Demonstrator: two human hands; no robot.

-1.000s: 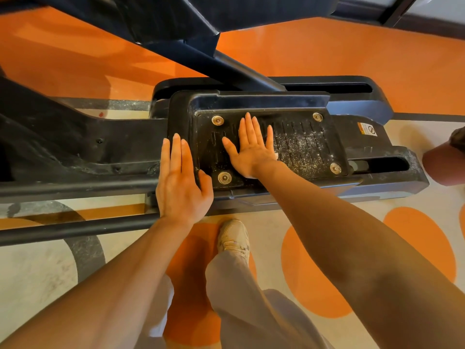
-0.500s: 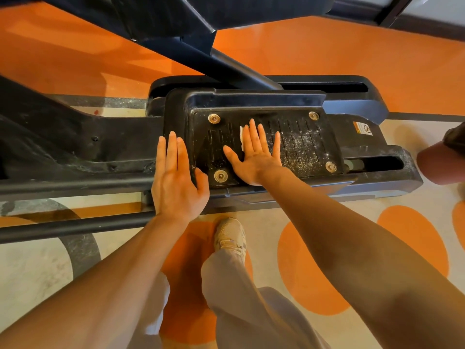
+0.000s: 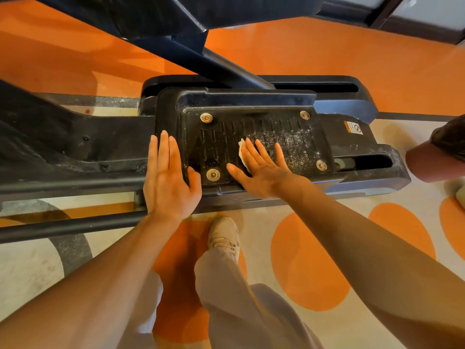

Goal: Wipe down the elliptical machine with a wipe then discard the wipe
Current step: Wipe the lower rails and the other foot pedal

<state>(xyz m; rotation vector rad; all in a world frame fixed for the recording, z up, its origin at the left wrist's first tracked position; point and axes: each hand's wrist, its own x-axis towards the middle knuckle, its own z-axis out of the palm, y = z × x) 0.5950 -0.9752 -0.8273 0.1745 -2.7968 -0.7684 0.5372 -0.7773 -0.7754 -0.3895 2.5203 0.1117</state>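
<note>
Wipe (image 3: pixel 242 152) under right hand (image 3: pixel 261 170) on pedal (image 3: pixel 289 137), left hand (image 3: pixel 168 182) at pedal's left edge

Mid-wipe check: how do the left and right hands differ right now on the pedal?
The right hand lies on the ribbed tread of the foot pedal and presses a white wipe under its fingers; the left hand has no wipe. The left hand rests on the pedal's left rim, fingers together; the right hand's fingers are spread, near the dusty speckled patch. Both lie flat, palm down, fingers straight.
</note>
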